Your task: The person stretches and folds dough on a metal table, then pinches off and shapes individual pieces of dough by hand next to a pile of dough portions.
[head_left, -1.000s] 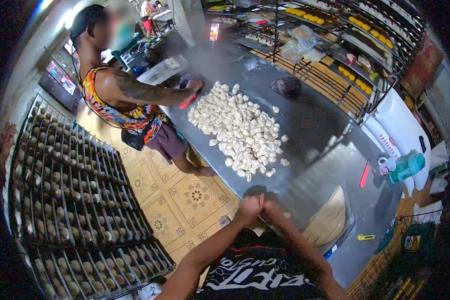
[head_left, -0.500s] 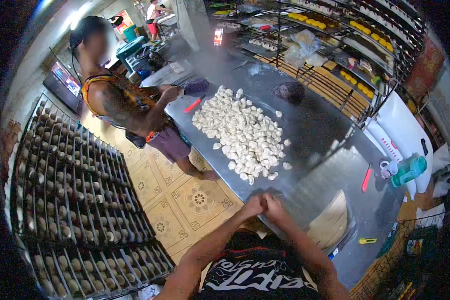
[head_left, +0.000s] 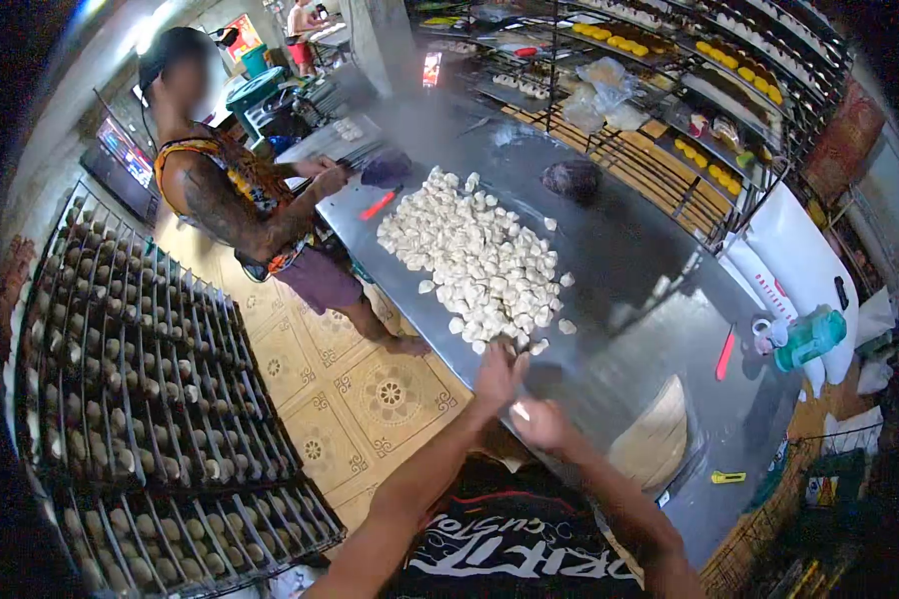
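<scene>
A large heap of small white dough pieces [head_left: 474, 255] covers the middle of the metal table [head_left: 629, 250]. My left hand [head_left: 502, 371] reaches to the near edge of this heap, its fingertips at the closest pieces. Its fingers are bunched and partly hidden, so any grip there is unclear. Close to the table's edge, my right hand [head_left: 542, 424] is closed and somewhat blurred. A small white dough piece [head_left: 520, 410] shows at its fingers.
A co-worker [head_left: 240, 200] stands at the table's left side. Racks of round dough balls [head_left: 160, 399] fill the lower left. Right of my hands lie a flat dough sheet [head_left: 654, 434], a red-handled tool [head_left: 725, 351], a yellow cutter [head_left: 728, 477] and a teal bottle [head_left: 811, 339].
My hands were together at the table's edge; now they are apart. The left has gone forward to the heap, and a white dough piece shows at the right hand.
</scene>
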Motion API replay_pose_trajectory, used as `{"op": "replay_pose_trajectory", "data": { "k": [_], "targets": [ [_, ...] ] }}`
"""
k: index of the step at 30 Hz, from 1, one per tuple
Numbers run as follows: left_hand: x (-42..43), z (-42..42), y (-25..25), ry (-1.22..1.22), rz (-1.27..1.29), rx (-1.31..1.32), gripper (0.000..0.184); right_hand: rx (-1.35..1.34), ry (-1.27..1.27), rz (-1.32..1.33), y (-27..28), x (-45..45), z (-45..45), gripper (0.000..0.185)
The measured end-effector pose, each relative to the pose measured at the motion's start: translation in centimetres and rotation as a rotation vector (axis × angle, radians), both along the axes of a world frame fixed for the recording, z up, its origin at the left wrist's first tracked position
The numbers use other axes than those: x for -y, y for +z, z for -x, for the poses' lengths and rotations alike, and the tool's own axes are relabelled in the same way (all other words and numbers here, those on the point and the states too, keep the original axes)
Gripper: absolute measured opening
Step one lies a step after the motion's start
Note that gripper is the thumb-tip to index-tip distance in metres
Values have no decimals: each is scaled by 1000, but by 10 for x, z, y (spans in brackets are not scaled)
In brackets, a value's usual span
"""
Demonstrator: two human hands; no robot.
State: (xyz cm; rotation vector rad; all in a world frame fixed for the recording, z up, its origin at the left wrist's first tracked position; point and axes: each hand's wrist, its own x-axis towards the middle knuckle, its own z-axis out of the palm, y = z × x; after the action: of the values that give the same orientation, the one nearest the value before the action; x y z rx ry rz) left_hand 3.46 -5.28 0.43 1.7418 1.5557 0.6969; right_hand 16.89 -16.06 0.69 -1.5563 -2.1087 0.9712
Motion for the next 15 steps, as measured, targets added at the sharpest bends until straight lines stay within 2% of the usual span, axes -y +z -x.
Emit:
{"op": "replay_pose_trajectory", "data": {
  "k": [4,5,6,9,10,13,15],
  "targets": [
    [-1,5,39,-251,-748,130,32,-196,-616,5,-10,-27,3,32],
    [4,15,-4,-460,-401,30,37,-207,-615,6,-15,-25,11,32],
    [9,21,-48,-652,-47,-62,41,-185,-520,-104,-20,-19,15,32],
    [32,3,-45,-519,-5,-119,40,-80,-228,-420,-40,5,7,35],
    [41,1,-40,-451,22,-157,40,-76,-226,-415,-52,6,5,35],
    [65,10,-24,-247,104,-305,46,-315,-201,-182,-94,0,12,36],
    [65,6,-18,-183,116,-345,48,-384,-196,-118,-93,-2,5,37]
  ]
}}
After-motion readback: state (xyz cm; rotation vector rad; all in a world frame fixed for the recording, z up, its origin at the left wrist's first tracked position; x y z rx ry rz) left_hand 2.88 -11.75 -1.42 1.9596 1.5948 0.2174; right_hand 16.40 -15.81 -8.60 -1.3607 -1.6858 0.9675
